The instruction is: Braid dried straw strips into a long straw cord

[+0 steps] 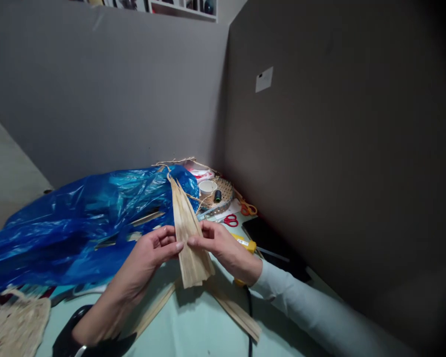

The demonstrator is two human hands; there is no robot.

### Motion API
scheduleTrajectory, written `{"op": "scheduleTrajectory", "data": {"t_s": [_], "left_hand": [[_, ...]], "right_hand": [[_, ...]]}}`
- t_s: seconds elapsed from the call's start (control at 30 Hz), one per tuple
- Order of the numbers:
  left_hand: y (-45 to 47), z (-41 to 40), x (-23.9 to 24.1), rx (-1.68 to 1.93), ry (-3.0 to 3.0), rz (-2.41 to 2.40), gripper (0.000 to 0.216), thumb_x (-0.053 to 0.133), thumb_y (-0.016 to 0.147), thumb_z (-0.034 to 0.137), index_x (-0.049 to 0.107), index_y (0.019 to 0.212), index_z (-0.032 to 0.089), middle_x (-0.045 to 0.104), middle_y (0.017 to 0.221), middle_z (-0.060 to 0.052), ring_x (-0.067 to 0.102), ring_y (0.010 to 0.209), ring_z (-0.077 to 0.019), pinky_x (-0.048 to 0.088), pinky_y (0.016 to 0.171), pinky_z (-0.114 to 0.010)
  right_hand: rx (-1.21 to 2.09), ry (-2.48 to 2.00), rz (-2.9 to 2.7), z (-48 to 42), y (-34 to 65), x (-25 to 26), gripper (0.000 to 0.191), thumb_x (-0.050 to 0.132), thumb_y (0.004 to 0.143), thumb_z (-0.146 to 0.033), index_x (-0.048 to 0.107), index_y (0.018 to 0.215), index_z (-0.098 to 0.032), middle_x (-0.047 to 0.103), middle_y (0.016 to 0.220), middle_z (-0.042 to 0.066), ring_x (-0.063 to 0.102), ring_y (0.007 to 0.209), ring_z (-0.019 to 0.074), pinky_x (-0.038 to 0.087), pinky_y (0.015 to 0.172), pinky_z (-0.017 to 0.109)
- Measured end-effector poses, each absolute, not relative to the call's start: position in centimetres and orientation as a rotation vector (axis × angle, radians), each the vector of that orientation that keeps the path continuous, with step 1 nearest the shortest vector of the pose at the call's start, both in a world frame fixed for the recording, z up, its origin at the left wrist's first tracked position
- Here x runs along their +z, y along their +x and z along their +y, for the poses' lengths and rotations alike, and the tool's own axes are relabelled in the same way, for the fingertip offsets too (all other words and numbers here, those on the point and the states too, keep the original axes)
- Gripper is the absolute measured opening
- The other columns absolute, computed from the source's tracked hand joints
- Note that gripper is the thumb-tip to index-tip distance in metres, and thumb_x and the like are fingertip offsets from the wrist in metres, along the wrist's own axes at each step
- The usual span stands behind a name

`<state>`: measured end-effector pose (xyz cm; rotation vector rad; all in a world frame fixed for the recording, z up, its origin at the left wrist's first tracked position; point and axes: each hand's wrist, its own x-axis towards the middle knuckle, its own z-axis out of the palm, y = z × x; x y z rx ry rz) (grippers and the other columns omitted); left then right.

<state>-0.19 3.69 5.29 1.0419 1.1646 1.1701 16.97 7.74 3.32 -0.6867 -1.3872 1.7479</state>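
A pale, dried corn husk (191,258) is stretched upright between my two hands, its narrow, split tip pointing away and its wide end towards me. My left hand (152,250) pinches its left edge, thumb in front and fingers partly behind. From the other side my right hand (225,245) grips the right edge the same way, with the thumb tip on the face of the husk. Beneath it, on the pale green table cover (196,322), lie more husk strips (238,315), spread left and right. Behind my right hand a yellow glue gun (247,244) is partly hidden.
A large blue plastic bag (96,213) fills the left and back. Red-handled scissors (230,220), orange-handled scissors (248,208) and a woven basket (225,196) with a white bowl (208,187) and dark thread spool (217,196) sit behind. Woven straw-coloured work (17,325) lies front left. Grey walls enclose the table.
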Motion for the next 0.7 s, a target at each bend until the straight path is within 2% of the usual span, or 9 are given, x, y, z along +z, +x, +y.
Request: {"op": "scheduleTrajectory", "data": {"t_s": [0.2,0.37,0.53,0.7], "left_hand": [[1.2,4.1,4.8,1.153,1.117,1.270,0.032,0.088,0.046,0.024,0.076,0.075,0.018,0.074,0.072,-0.005,0.066,0.068,-0.0212,0.049,0.066,-0.028],[0.7,4.4,3.8,1.083,1.153,1.359,0.028,0.086,0.050,0.036,0.074,0.067,0.016,0.068,0.065,-0.004,0.057,0.061,-0.0184,0.042,0.057,-0.026],[-0.1,4.6,3.3,1.034,1.131,1.338,0.027,0.084,0.056,0.037,0.074,0.071,0.018,0.066,0.071,-0.004,0.055,0.065,-0.0177,0.041,0.058,-0.026],[-0.8,4.9,3.0,1.003,1.067,1.325,0.033,0.086,0.056,0.037,0.076,0.080,0.017,0.066,0.075,-0.004,0.054,0.066,-0.0159,0.043,0.060,-0.025]], "right_hand": [[1.737,-0.699,-1.360,7.4,17.9,1.6,0.036,0.083,0.065,-0.037,0.058,0.079,-0.016,0.062,0.079,-0.002,0.056,0.072,0.0130,0.042,0.070,0.024],[1.727,-0.679,-1.352,7.7,17.8,0.6,0.033,0.081,0.067,-0.035,0.057,0.079,-0.016,0.061,0.078,-0.003,0.055,0.070,0.0123,0.041,0.068,0.024],[1.792,-0.675,-1.285,7.6,18.0,0.7,0.029,0.079,0.071,-0.034,0.059,0.081,-0.016,0.059,0.074,-0.003,0.053,0.068,0.0117,0.040,0.067,0.024],[1.702,-0.704,-1.358,7.7,18.4,1.1,0.023,0.070,0.078,-0.031,0.055,0.070,-0.015,0.046,0.063,-0.006,0.039,0.059,0.0086,0.032,0.060,0.023]]}}
